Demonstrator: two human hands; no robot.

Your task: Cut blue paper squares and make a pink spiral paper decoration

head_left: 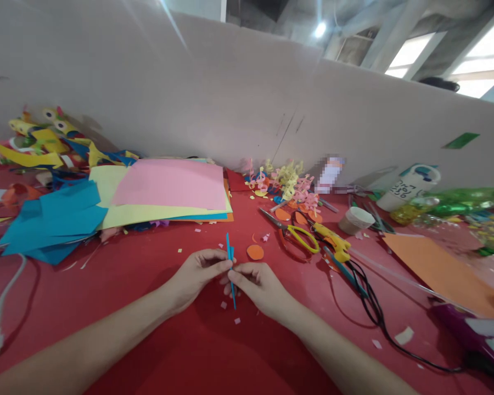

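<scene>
Both my hands meet over the red table [197, 345], pinching a thin blue paper strip [231, 274] that stands almost upright between them. My left hand [200, 274] grips the strip from the left with fingertips pressed together. My right hand [257, 284] pinches it from the right, fingers curled. An orange paper circle [255, 252] lies just beyond my right hand. Small paper scraps dot the table around the hands.
A stack of pink, yellow and blue paper sheets [168, 192] lies at the back left. Yellow-handled scissors [296, 233], a yellow glue gun [333, 241] with black cable, a tape roll [356, 219], curled paper bits [286, 181] and an orange sheet [440, 269] sit to the right. A white cable [2, 307] runs on the left.
</scene>
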